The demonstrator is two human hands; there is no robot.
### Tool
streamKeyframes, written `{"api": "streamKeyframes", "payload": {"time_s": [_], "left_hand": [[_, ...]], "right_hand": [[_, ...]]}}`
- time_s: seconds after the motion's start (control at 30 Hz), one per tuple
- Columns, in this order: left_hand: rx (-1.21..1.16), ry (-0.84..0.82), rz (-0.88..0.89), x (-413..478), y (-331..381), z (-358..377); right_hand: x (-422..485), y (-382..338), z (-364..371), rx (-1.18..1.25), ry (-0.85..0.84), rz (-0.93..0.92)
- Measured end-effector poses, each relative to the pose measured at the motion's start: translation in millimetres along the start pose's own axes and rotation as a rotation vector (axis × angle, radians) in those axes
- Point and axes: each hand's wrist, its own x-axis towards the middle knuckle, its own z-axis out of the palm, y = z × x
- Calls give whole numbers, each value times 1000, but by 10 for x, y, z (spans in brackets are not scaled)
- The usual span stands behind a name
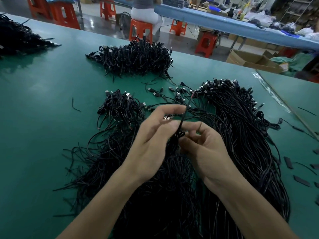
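Note:
Both hands work over the green table (pixel 43 104). My left hand (pixel 155 135) and my right hand (pixel 205 149) meet at one black USB cable (pixel 183 116), pinching it where it is folded into a small bundle between the fingertips. Its free end rises to a red-tipped wire above the hands. Under my forearms lies a long loose heap of straight black cables (pixel 241 144). A small pile of coiled cables (pixel 120 107) sits just left of my left hand.
A larger pile of coiled cables (pixel 136 59) lies farther back, another heap (pixel 19 37) at the far left. Short black strips (pixel 301 181) are scattered at the right. Beyond the table stand orange stools (pixel 140 30), cardboard boxes (pixel 250 60) and a seated person (pixel 145 12).

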Motion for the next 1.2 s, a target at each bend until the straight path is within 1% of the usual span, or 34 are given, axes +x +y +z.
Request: {"api": "streamKeyframes", "payload": {"time_s": [0.07,0.13,0.2,0.27,0.33,0.37,0.4,0.47,0.5,0.53,0.6,0.67,0.73,0.8,0.9,0.97,1.07,1.13,1.2], "left_hand": [[-21,-5,53,-39,-11,78],[-13,-6,59,-54,-45,109],[23,-11,52,-46,-89,100],[133,40,63,-30,-120,73],[219,120,-23,-16,-146,20],[239,113,-111,-5,-150,-9],[252,65,-214,5,-165,-44],[277,-102,-361,19,-190,-72],[264,-157,-374,18,-198,-63],[242,-179,-347,16,-193,-42],[251,-161,-252,13,-190,-10],[325,-85,-193,5,-223,12],[398,26,-137,-11,-261,4],[498,108,-39,-28,-272,4],[653,196,135,-10,-287,-35],[707,204,223,-4,-303,-67],[765,155,295,-5,-330,-100],[738,133,289,15,-346,-112],[708,108,228,38,-363,-122]], "right_hand": [[4,13,-2,25,10,-5],[27,-18,-10,21,60,-33],[57,-50,-20,-3,118,-102],[68,-76,-24,-53,162,-208],[60,-100,-30,-151,219,-317],[51,-112,-33,-200,239,-363],[43,-117,-33,-242,251,-399],[27,-116,-21,-318,255,-467],[20,-112,-3,-351,245,-502],[14,-108,14,-370,230,-530],[17,-95,38,-384,223,-550],[37,-77,54,-383,265,-505],[53,-52,91,-286,317,-393],[44,-31,133,-122,334,-245],[-9,-1,182,150,275,-48],[-30,-3,182,318,238,64],[-25,-49,134,528,133,261],[1,-87,68,541,46,325],[56,-117,-37,397,3,292]]}}
